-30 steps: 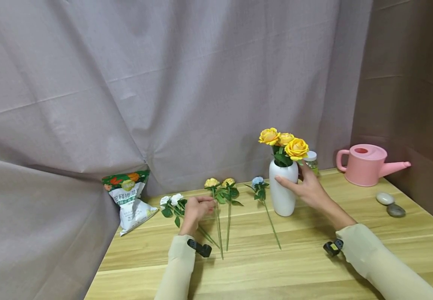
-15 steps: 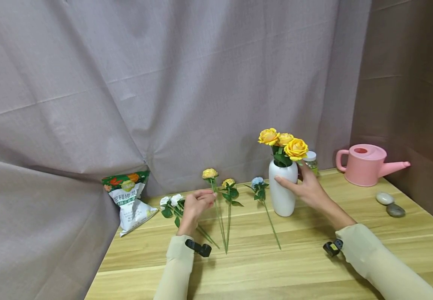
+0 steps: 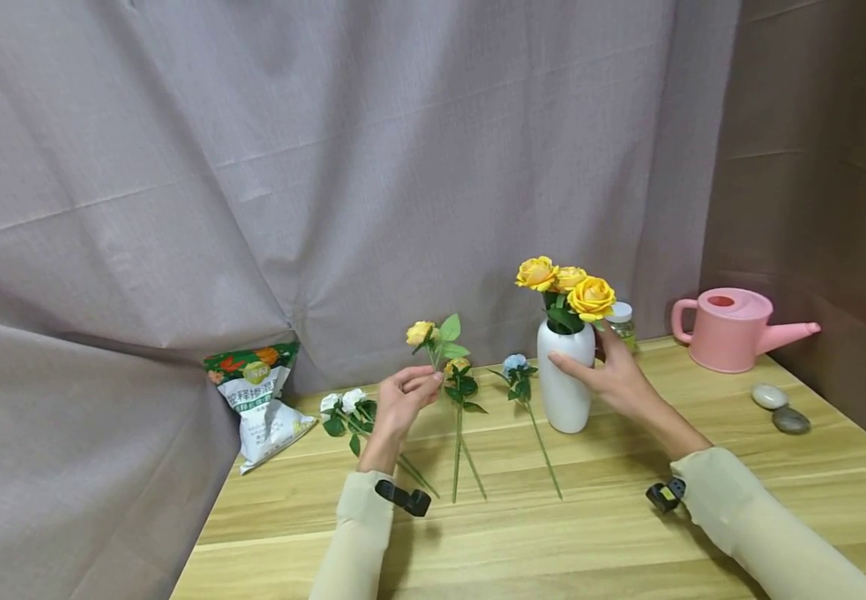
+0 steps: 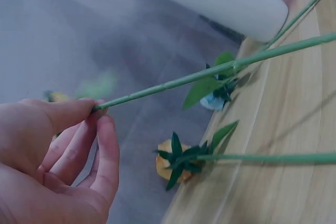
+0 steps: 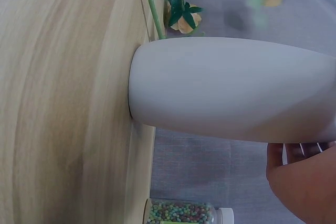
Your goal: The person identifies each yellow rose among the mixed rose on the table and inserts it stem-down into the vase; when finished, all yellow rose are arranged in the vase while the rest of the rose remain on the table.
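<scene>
My left hand [image 3: 405, 400] pinches the green stem [image 4: 173, 83] of a yellow rose [image 3: 419, 333] between thumb and fingers. Its head is raised and the stem slants down toward the table. Just behind and to its right lies another yellow rose [image 3: 457, 367]. A blue rose [image 3: 514, 364] lies farther right. Two white roses [image 3: 353, 399] lie left of the hand, partly hidden by it. My right hand [image 3: 620, 379] holds the upper right side of an upright white vase [image 5: 220, 87]. Several larger yellow roses [image 3: 592, 297] stand in that vase.
Behind the right hand is a white-capped jar [image 5: 181, 212] of colored beads. A pink watering can [image 3: 733, 332] stands at the back right, near a white stone [image 3: 769, 397] and a grey stone [image 3: 791, 421]. A printed bag [image 3: 263, 404] leans at the left edge against the curtain [image 3: 402, 167].
From among the flowers on the table, the left hand has taken a yellow rose by its stem and raised it, turning its leaves into view. The right hand and vase stay put.
</scene>
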`<control>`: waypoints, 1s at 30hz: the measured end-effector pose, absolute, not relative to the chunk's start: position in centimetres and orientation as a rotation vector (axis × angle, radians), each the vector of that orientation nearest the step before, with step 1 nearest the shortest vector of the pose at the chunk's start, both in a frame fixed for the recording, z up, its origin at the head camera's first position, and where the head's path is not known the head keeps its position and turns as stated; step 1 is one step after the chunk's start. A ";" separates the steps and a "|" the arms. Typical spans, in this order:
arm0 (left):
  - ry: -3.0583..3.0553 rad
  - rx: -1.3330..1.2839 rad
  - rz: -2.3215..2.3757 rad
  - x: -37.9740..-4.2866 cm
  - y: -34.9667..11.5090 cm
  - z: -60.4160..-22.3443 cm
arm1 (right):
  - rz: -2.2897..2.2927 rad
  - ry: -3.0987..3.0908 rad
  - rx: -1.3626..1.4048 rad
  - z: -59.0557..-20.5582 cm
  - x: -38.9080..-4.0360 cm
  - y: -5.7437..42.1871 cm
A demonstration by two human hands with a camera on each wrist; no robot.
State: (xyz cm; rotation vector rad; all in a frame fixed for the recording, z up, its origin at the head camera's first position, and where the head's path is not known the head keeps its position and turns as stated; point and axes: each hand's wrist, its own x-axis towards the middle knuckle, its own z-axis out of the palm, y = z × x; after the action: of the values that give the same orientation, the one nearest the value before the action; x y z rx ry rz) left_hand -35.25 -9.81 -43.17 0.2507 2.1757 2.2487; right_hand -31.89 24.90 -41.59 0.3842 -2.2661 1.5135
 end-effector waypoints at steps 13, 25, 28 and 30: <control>2.012 0.408 2.392 -34.2 -7.2 -41.7 | 1.508 -2.275 0.379 -41.7 -32.0 25.0; 1.757 0.502 2.619 -34.1 -3.6 -37.9 | 1.493 -2.290 0.354 -41.7 -32.0 25.1; 1.706 0.554 2.663 -34.3 -2.7 -36.2 | 1.485 -2.300 0.353 -41.1 -31.5 24.8; 1.680 0.593 2.688 -34.5 -2.1 -34.9 | 1.482 -2.303 0.358 -40.4 -30.9 24.4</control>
State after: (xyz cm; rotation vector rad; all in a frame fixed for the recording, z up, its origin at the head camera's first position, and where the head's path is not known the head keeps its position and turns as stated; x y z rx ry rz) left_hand -34.52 -2.09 -34.90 0.5931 1.6795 2.6883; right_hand -30.87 24.45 -40.41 0.3580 -2.3026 1.4822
